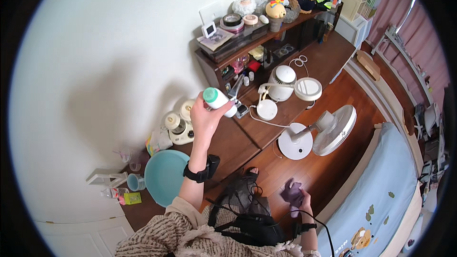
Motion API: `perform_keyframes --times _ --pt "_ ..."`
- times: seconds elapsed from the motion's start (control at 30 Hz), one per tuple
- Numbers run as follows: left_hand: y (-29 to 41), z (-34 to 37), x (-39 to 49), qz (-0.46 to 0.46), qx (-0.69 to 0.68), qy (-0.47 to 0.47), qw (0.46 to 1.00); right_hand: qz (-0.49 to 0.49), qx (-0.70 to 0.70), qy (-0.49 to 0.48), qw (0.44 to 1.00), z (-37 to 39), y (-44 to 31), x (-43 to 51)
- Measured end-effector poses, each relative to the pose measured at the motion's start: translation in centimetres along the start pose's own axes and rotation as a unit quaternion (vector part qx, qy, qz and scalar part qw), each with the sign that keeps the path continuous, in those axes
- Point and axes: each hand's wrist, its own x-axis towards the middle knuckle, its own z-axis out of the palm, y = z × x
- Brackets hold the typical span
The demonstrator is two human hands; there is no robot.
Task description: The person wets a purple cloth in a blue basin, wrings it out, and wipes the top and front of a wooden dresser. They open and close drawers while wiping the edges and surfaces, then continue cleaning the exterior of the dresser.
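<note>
My left hand (206, 116) is raised above the dark wooden cabinet top (228, 146), its fingers around a white bottle with a green cap (220, 101). Low on the right, over the wooden floor, my right hand (305, 200) grips a crumpled purple cloth (293, 193). Behind the bottle lie small dark and clear items (242, 109) on the cabinet. A cream two-part appliance (178, 126) stands against the wall, left of my left hand. A light blue basin (166, 176) is beside my left forearm.
A white pedestal fan (334, 130) stands on the floor. A ring-shaped lamp (307, 89) and a white rounded appliance (282, 84) occupy the cabinet. Its upper shelf (300, 19) carries plush toys and tape rolls. A bed with a blue cover (378, 185) lies at right; a blue cup (135, 182) is at left.
</note>
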Motion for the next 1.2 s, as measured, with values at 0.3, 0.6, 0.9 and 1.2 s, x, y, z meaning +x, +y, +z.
perform_keyframes --times 0.3,0.6,0.9,1.2 --pt "-12.2 4.5 -2.4 -0.073 0.121 -0.093 0.986 -0.046 0.130 -0.061 0.989 1.0 -4.3 -0.8" --pt "-22.6 7.0 -6.1 -0.101 0.102 -0.039 0.989 0.003 0.037 -0.011 0.999 5.8 -7.7 0.6" --pt "-26.1 8.6 -5.2 -0.124 0.053 0.057 0.989 0.076 0.016 -0.102 0.992 9.3 -11.4 0.3" --pt "-27.6 9.2 -5.0 -0.200 0.027 0.064 0.977 -0.094 -0.218 -0.112 0.965 19.5 -17.4 7.2"
